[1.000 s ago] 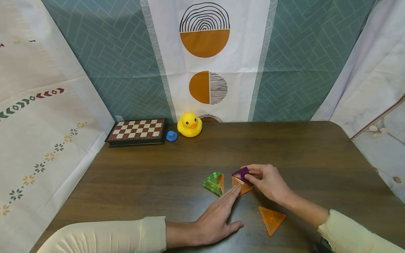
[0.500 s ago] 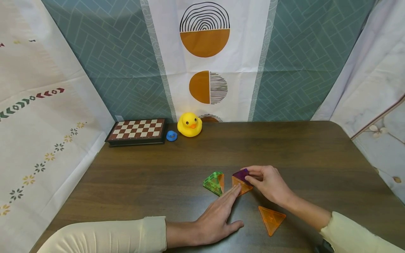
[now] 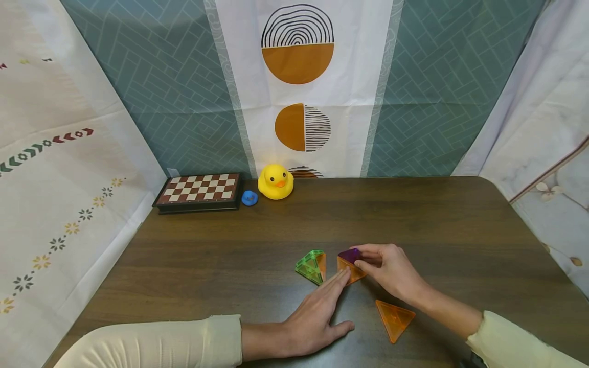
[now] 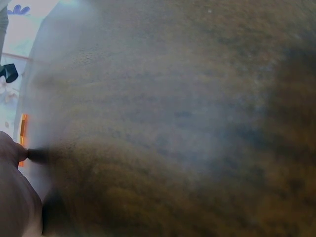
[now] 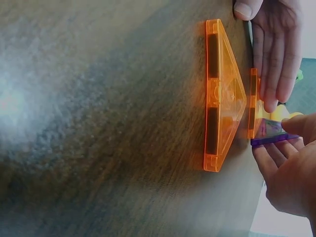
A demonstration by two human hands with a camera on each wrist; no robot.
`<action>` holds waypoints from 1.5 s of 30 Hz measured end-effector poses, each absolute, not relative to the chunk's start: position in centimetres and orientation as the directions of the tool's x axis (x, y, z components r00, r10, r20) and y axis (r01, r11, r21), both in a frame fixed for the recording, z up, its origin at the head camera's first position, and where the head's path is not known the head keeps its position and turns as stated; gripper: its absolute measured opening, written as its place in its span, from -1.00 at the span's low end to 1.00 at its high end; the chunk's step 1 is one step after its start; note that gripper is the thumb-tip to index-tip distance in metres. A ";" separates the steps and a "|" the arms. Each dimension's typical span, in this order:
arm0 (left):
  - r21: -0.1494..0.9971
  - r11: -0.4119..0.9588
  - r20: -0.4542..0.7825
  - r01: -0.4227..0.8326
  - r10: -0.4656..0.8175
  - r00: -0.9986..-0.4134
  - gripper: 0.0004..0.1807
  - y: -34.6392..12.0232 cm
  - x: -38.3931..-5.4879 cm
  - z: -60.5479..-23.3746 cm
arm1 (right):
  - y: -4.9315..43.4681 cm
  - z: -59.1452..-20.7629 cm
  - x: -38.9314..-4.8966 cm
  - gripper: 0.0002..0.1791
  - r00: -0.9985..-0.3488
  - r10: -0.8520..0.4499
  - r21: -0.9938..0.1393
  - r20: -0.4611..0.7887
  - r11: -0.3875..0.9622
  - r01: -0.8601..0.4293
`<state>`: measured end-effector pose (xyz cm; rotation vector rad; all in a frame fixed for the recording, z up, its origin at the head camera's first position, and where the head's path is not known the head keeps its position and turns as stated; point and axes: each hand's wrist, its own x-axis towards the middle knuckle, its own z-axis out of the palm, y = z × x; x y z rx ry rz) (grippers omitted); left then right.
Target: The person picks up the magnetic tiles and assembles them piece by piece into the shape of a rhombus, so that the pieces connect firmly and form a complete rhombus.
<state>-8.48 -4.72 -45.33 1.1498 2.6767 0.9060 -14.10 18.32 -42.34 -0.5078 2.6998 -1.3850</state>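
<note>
In the head view, my right hand [image 3: 391, 268] pinches a purple translucent magnetic tile [image 3: 348, 254] between thumb and fingers. The purple tile meets the far edge of an orange triangular magnetic tile [image 3: 356, 274]; in the right wrist view the purple tile [image 5: 269, 134] stands tilted off the table. My left hand [image 3: 317, 322] lies with straight fingers, its fingertips touching the orange tile's left side. Just left of those fingertips is a group of green tiles [image 3: 309, 266] with an orange piece against it. Nearer me lies a loose orange triangular tile [image 3: 394, 319], flat on the table.
Along the back of the brown table [image 3: 207, 281] stand a folded chessboard [image 3: 200, 189], a small blue duck [image 3: 249, 198] and a yellow rubber duck [image 3: 276, 181]. Fabric drapes [image 3: 414, 92] hang behind and at both sides.
My right hand has shifted slightly down in the head view, and less of the purple tile shows now. The left hand and the other tiles have stayed where they were.
</note>
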 end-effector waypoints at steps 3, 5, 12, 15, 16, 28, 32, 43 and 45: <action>0.554 0.540 0.145 0.633 0.687 -0.712 0.04 -4.7 -8.5 -45.3 | 18.4 -42.3 -14.0 -0.64 -0.939 -0.325 -0.795 0.108 0.539 -0.278; 0.556 0.540 0.143 0.632 0.687 -0.713 0.05 -4.7 -8.5 -45.4 | 18.6 -42.2 -13.9 -0.63 -0.938 -0.326 -0.790 0.120 0.540 -0.290; 0.576 0.545 0.111 0.609 0.686 -0.719 0.04 -4.7 -8.5 -45.4 | 19.5 -41.6 -13.2 -0.47 -0.925 -0.354 -0.769 0.142 0.549 -0.328; 0.577 0.544 0.114 0.609 0.685 -0.720 0.04 -4.7 -8.5 -45.4 | 20.0 -41.4 -12.8 -0.35 -0.906 -0.394 -0.755 0.152 0.545 -0.364; 0.576 0.544 0.117 0.611 0.684 -0.720 0.04 -4.7 -8.5 -45.4 | 20.2 -41.3 -12.6 -0.31 -0.900 -0.407 -0.755 0.154 0.540 -0.373; 0.567 0.537 0.140 0.624 0.684 -0.716 0.06 -4.6 -8.4 -45.4 | 22.6 -41.8 -10.7 0.05 -0.854 -0.498 -0.701 0.148 0.556 -0.446; 0.561 0.542 0.143 0.625 0.681 -0.719 0.05 -4.6 -8.4 -45.4 | 23.4 -42.2 -10.0 0.18 -0.843 -0.525 -0.679 0.114 0.578 -0.452; 0.556 0.549 0.135 0.624 0.681 -0.720 0.06 -4.6 -8.5 -45.2 | 25.3 -43.4 -9.0 0.22 -0.769 -0.623 -0.725 0.146 0.461 -0.511; 0.556 0.548 0.135 0.624 0.682 -0.719 0.06 -4.6 -8.5 -45.2 | 25.5 -43.6 -8.8 0.18 -0.761 -0.631 -0.745 0.150 0.434 -0.506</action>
